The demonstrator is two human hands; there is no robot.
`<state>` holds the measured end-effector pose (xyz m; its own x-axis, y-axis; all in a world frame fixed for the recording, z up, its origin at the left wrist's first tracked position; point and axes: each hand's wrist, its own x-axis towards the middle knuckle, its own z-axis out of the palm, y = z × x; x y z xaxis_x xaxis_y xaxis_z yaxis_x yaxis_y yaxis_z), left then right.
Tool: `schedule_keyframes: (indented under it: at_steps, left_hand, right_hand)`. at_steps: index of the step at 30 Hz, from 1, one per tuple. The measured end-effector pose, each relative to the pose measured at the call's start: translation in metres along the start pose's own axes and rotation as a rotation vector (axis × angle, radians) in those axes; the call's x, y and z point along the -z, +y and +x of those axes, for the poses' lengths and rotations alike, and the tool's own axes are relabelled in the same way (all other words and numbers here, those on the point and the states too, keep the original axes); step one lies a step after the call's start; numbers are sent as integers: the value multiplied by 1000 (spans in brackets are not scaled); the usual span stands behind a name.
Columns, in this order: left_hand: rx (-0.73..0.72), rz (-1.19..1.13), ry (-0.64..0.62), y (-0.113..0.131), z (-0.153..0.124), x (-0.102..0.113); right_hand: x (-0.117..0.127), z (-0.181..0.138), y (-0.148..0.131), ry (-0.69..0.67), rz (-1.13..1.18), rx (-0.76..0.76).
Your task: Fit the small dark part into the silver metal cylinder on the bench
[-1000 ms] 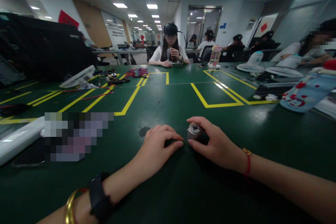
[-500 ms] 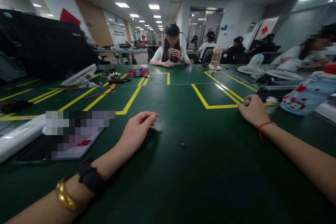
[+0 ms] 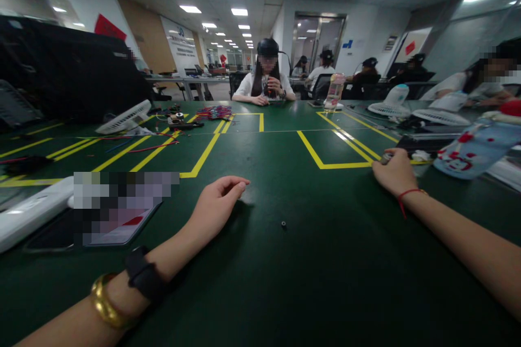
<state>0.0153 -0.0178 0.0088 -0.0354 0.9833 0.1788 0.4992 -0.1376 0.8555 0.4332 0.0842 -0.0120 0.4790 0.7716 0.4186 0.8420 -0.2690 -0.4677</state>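
My left hand hovers low over the green table, thumb and fingers pressed together. Whether anything sits between those fingertips I cannot make out. At the right, my right hand is closed on a small grey metal cylinder, partly hidden by the fingers, by the yellow tape. A tiny dark cylindrical piece with a hole in its end lies on the table between my hands, touched by neither.
A blurred-out phone-like slab and a white device lie at left. Wires are heaped farther back. A blue patterned bottle and white fans stand at right. A person sits opposite.
My left hand has shifted very slightly right and down. My right hand stays almost in place at the metal cylinder. The tiny dark piece has not moved.
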Motion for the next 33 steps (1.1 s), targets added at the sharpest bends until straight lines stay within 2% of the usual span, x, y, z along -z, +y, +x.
schedule_keyframes:
  at_steps: [3, 6, 8, 10, 12, 14, 16, 19, 22, 25, 27, 30, 33]
  left_hand:
    - [-6, 13, 5, -1, 0, 0]
    - [-19, 9, 9, -2, 0, -1]
    - [-25, 6, 11, -3, 1, -1]
    - [-26, 5, 8, -4, 2, -2]
    - [-26, 3, 8, -5, 2, -2]
    - [-22, -3, 4, -5, 2, -2]
    - [-18, -9, 4, -5, 1, -2]
    - [-21, -4, 11, -4, 1, -2]
    - [-34, -2, 11, -4, 1, -3]
    - [-38, -2, 12, -5, 2, -3]
    - [-33, 1, 13, -6, 2, -3]
    - [-25, -3, 9, -5, 2, -2]
    - [-22, -4, 12, -4, 1, -2]
  right_hand:
    - [1, -1, -1, 9, -7, -40]
    - [7, -10, -12, 120, -43, -71]
    - [13, -24, -28, 241, -48, 40]
    - [22, -48, -52, 273, 5, 316]
    - [31, -81, -79, 133, 100, 658]
    - [40, -115, -104, -153, 169, 946]
    - [46, -145, -122, -462, 184, 1168]
    - [50, -167, -134, -812, 180, 1306]
    - [48, -171, -134, -921, 227, 1256]
    - [43, -171, -130, -882, 305, 1209]
    - [43, -166, -127, -793, 341, 1152]
    - [49, -143, -120, -517, 316, 940]
    - [60, -95, -103, -140, 88, 723]
